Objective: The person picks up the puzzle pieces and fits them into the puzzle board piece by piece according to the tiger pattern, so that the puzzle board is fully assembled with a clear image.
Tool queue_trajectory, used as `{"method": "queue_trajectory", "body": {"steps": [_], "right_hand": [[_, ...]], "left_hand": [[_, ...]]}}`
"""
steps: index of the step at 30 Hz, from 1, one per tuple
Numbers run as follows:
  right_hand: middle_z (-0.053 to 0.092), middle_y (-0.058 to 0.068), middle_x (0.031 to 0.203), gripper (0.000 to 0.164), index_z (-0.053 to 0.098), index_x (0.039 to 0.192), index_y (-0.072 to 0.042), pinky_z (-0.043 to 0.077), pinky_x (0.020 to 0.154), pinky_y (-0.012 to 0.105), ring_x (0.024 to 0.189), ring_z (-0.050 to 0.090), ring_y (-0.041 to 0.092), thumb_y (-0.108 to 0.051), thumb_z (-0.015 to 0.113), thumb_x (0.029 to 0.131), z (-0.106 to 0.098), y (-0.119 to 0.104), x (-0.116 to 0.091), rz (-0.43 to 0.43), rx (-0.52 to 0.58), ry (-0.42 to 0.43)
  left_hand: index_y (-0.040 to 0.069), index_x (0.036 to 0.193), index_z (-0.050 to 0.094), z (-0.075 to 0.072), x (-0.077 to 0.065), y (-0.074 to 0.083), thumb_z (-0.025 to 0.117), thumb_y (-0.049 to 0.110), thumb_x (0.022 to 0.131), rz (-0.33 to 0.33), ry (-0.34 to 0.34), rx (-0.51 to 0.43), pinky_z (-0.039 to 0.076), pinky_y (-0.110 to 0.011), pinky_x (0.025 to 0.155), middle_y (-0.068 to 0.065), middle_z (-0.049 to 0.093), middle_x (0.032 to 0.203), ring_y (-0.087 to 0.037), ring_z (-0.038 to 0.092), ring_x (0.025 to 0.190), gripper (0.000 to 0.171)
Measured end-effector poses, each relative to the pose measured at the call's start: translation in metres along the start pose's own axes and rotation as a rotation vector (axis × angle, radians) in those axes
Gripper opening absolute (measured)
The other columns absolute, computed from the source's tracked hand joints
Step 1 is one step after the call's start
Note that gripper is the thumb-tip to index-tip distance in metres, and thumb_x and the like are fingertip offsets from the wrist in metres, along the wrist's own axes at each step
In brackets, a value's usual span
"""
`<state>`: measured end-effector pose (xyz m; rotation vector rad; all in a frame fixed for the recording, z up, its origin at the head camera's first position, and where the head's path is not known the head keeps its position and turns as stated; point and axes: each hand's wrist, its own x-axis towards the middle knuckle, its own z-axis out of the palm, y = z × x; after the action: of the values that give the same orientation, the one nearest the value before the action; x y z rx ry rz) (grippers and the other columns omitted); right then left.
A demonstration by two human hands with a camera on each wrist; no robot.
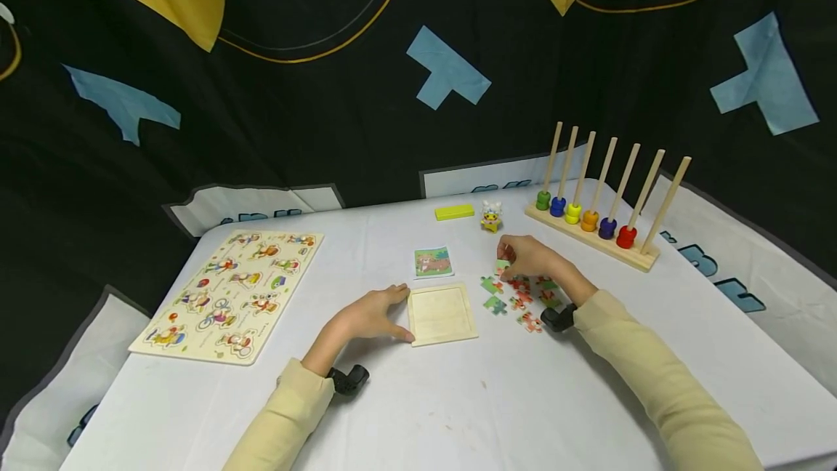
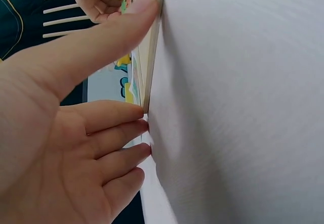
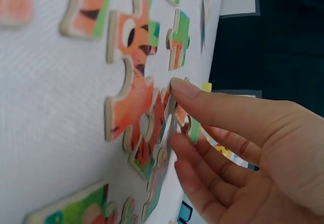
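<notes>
My left hand (image 1: pixel 375 313) lies at the left side of a square wooden puzzle tray (image 1: pixel 443 315), fingers and thumb fairly straight. Its thumb (image 2: pixel 139 13) touches the rim near the front corner, and the fingertips (image 2: pixel 139 113) meet it near the back corner. Over a cluster of jigsaw pieces (image 1: pixel 521 298), my right hand (image 1: pixel 526 256) pinches a jigsaw piece (image 1: pixel 502 267) between thumb and curled fingers. Orange tiger stripes and green show on the loose pieces (image 3: pixel 131 72) beside it in the right wrist view.
A picture card (image 1: pixel 433 262) lies behind the tray. Farther back are a yellow block (image 1: pixel 454 212) and a small figurine (image 1: pixel 491 216). A pegged bead stand (image 1: pixel 591 235) occupies the back right, and a large wooden picture board (image 1: pixel 229 296) the left. Dark cloth (image 1: pixel 294 129) hangs behind.
</notes>
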<state>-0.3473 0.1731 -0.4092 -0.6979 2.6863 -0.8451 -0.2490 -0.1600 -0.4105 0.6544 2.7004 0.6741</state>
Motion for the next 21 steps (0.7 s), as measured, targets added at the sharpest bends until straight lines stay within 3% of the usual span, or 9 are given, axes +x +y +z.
{"method": "queue_trajectory", "body": {"steps": [5,10,21], "right_hand": [[0.063,0.010,0.097,0.021,0.063,0.099,-0.006,0.050,0.077,0.038,0.090,0.058,0.024,-0.007,0.075,0.083,-0.001,-0.001,-0.002,-0.013,0.025,0.028],[0.066,0.008,0.094,0.009,0.066,0.097,-0.005,0.050,0.071,0.034,0.086,0.060,0.022,-0.007,0.069,0.088,0.000,-0.006,-0.004,-0.052,0.041,0.082],[0.067,0.003,0.091,0.008,0.069,0.097,-0.005,0.053,0.070,0.031,0.083,0.063,0.017,-0.006,0.068,0.089,0.014,-0.031,0.000,-0.168,0.099,0.086]], "left_hand": [[-0.003,0.143,0.041,0.001,0.000,0.002,0.086,0.033,0.070,-0.004,0.018,-0.024,0.022,-0.045,0.115,-0.016,0.033,0.152,-0.032,0.025,0.142,0.093],[-0.003,0.142,0.043,0.002,0.000,0.003,0.086,0.032,0.070,-0.010,0.015,-0.023,0.023,-0.045,0.115,-0.014,0.037,0.151,-0.032,0.027,0.141,0.091],[0.000,0.140,0.048,0.002,0.001,0.001,0.088,0.034,0.066,-0.046,0.050,-0.002,0.027,-0.044,0.113,-0.013,0.041,0.148,-0.030,0.032,0.140,0.092]]}}
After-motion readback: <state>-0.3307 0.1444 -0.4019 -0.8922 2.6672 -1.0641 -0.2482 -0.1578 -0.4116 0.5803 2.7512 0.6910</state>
